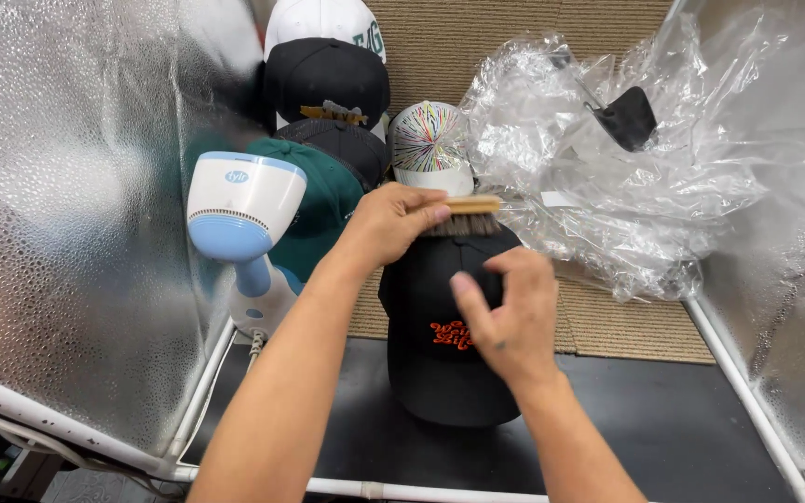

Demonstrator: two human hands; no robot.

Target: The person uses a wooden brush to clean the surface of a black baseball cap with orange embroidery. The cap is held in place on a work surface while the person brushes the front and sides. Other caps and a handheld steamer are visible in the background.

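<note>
Here my left hand (393,222) pinches a wooden brush (463,216) against the crown of the black cap (440,326), which sits mid-mat (663,419); my right hand (510,312), fingers loosely curled, steadies its side.

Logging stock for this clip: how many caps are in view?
6: black embroidered cap under both hands; green, black mesh, black and white caps stacked behind; multicoloured streaked cap beside. More may be hidden.
</note>
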